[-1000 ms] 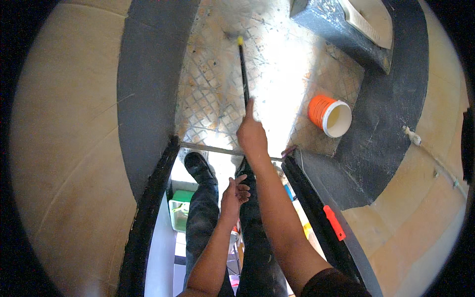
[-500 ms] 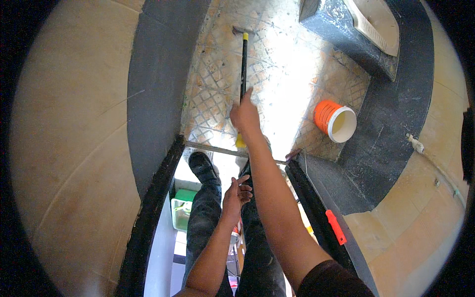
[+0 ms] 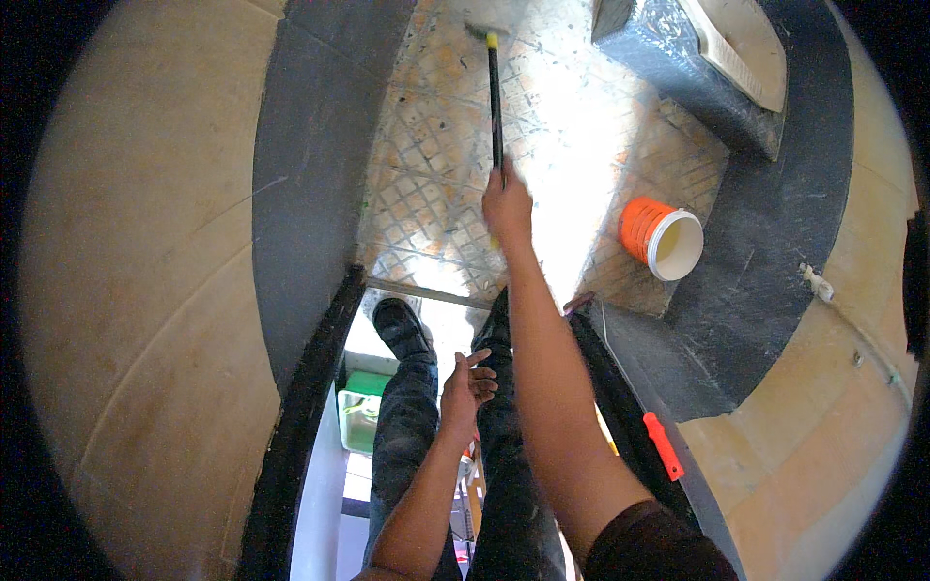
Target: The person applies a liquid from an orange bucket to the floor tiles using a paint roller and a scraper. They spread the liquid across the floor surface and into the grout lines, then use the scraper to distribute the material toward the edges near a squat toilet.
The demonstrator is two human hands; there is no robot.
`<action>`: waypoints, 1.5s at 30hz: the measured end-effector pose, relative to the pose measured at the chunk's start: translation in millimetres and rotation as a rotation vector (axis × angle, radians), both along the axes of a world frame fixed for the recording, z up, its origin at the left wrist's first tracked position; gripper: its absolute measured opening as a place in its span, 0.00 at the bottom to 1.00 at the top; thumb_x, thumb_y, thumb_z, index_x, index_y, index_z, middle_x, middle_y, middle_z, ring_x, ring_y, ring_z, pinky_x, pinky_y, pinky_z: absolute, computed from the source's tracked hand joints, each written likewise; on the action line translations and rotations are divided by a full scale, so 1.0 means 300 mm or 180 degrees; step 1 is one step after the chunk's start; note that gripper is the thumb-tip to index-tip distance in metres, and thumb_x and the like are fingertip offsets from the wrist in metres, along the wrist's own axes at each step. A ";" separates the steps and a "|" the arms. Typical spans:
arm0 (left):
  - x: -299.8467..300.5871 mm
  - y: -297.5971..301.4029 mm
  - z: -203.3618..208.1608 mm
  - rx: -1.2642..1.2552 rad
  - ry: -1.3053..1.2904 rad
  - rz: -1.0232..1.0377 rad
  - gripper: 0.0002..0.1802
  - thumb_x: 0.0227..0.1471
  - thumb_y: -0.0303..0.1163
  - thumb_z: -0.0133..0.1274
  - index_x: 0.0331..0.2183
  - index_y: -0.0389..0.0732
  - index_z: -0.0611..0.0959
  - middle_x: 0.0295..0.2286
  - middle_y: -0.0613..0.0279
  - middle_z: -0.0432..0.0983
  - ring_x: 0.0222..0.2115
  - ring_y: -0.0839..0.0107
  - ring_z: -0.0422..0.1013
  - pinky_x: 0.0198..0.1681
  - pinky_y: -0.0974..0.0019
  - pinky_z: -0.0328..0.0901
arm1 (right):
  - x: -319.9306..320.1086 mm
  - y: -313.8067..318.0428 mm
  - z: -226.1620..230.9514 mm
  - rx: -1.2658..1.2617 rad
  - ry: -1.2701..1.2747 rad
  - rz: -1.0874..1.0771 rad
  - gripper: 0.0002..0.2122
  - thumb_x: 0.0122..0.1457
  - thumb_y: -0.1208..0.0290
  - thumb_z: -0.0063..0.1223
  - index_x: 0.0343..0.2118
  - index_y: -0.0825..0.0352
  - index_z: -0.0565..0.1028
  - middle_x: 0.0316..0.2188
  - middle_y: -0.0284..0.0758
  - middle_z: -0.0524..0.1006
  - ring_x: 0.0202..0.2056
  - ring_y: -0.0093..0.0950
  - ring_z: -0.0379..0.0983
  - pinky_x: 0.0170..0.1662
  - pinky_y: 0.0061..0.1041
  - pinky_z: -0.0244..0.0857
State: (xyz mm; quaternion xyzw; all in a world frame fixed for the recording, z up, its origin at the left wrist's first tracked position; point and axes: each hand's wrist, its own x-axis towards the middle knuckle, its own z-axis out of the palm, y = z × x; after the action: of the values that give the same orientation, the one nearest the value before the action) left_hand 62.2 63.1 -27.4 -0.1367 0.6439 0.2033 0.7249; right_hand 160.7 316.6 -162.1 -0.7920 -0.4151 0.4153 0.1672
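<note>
My right hand (image 3: 509, 205) is closed around a black-handled tool (image 3: 496, 107) with yellow at both ends, like a long scraper or brush. Its wide dark head lies against the tiled floor (image 3: 436, 174) at the far side, too blurred for me to tell the exact kind. The near yellow end pokes out just below the fist. My left hand (image 3: 465, 392) hangs empty over my legs, fingers apart and slightly bent. To the right of the tool, an orange bucket (image 3: 647, 229) with a pale inside lies tipped toward me on the floor.
A raised dark block with a pale squat toilet pan (image 3: 741, 58) is at the far right. A red-handled tool (image 3: 664, 445) rests along the right ledge. Black door frame posts (image 3: 320, 358) flank my legs. Behind my left foot sits a green container (image 3: 363, 397).
My right hand has shifted a little right and farther away, carrying the tool; its head has slid farther across the tiles. My left hand has stayed nearly in place.
</note>
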 end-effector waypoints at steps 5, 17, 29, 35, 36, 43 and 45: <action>0.007 -0.002 -0.021 0.0025 -0.0119 -0.0012 0.35 0.67 0.61 0.34 0.53 0.43 0.80 0.29 0.68 0.77 0.29 0.78 0.73 0.36 0.72 0.68 | 0.184 0.501 -0.133 0.0080 0.0337 -0.0447 0.18 0.62 0.64 0.45 0.46 0.72 0.77 0.33 0.56 0.80 0.41 0.54 0.78 0.46 0.49 0.71; -0.016 0.058 -0.008 0.0008 -0.0062 0.0071 0.35 0.67 0.61 0.33 0.54 0.43 0.79 0.30 0.67 0.77 0.29 0.79 0.73 0.35 0.72 0.68 | 0.279 0.272 -0.121 0.0133 -0.0769 0.0112 0.18 0.65 0.63 0.41 0.46 0.74 0.75 0.37 0.56 0.79 0.37 0.51 0.79 0.39 0.48 0.74; -0.024 0.044 -0.022 -0.0020 -0.0033 0.0124 0.36 0.66 0.62 0.34 0.53 0.42 0.78 0.29 0.66 0.75 0.28 0.78 0.73 0.34 0.72 0.68 | 0.383 -0.109 -0.130 -0.1142 -0.1184 0.0937 0.19 0.68 0.64 0.36 0.56 0.67 0.71 0.37 0.57 0.79 0.41 0.52 0.79 0.46 0.48 0.73; 0.002 0.043 -0.014 0.0044 -0.0099 -0.0003 0.36 0.67 0.62 0.34 0.53 0.41 0.78 0.29 0.67 0.76 0.27 0.78 0.73 0.33 0.72 0.68 | 0.439 -0.168 -0.150 -0.1645 -0.0724 -0.0439 0.31 0.71 0.49 0.29 0.45 0.82 0.72 0.41 0.61 0.78 0.45 0.56 0.76 0.52 0.50 0.69; -0.001 0.048 -0.011 0.0031 -0.0058 -0.0025 0.36 0.67 0.62 0.34 0.53 0.41 0.78 0.29 0.67 0.76 0.27 0.78 0.73 0.33 0.72 0.68 | 0.422 -0.164 -0.138 -0.1590 -0.0804 -0.0340 0.31 0.71 0.49 0.30 0.45 0.80 0.72 0.41 0.61 0.78 0.46 0.56 0.76 0.52 0.50 0.68; -0.002 0.033 0.001 0.0030 -0.0018 -0.0054 0.35 0.67 0.61 0.33 0.53 0.42 0.78 0.30 0.66 0.75 0.28 0.77 0.71 0.34 0.71 0.67 | 0.343 -0.064 0.000 -0.1372 -0.0751 -0.0256 0.28 0.71 0.51 0.32 0.47 0.77 0.73 0.41 0.59 0.78 0.46 0.55 0.77 0.51 0.49 0.70; 0.016 0.040 0.005 0.0057 -0.0069 -0.0173 0.35 0.67 0.61 0.34 0.53 0.42 0.78 0.32 0.65 0.74 0.29 0.76 0.70 0.36 0.70 0.66 | 0.431 0.038 -0.049 -0.1251 -0.0685 -0.0169 0.27 0.71 0.53 0.32 0.47 0.77 0.74 0.41 0.58 0.79 0.46 0.53 0.77 0.49 0.47 0.71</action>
State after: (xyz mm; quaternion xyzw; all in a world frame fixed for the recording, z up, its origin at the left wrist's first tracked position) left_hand 66.9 75.2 -25.8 -0.1148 0.6376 0.1877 0.7383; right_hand 290.1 328.0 -176.9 -0.8597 -0.3206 0.3968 -0.0247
